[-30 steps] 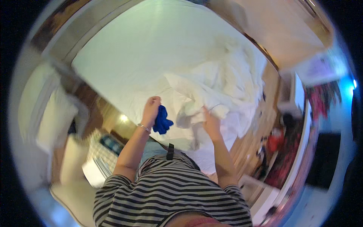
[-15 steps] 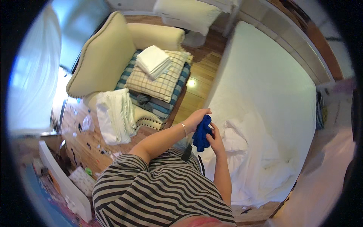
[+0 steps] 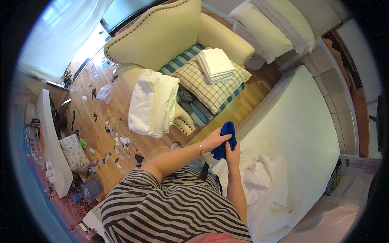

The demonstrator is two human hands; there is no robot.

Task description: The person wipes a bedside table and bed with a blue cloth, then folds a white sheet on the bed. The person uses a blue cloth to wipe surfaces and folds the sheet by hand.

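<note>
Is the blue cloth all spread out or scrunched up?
Scrunched up. The blue cloth is bunched into a small wad, gripped between the left hand and right hand, with no flat part hanging loose.

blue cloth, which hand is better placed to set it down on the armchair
Left, likely. The left hand grips the blue cloth on the side facing the armchair; the right hand holds it from the bed side.

A blue cloth is showing against a white bed sheet; a cream armchair is carrying a checked cushion, a teal-striped blanket and white folded linen.
</note>
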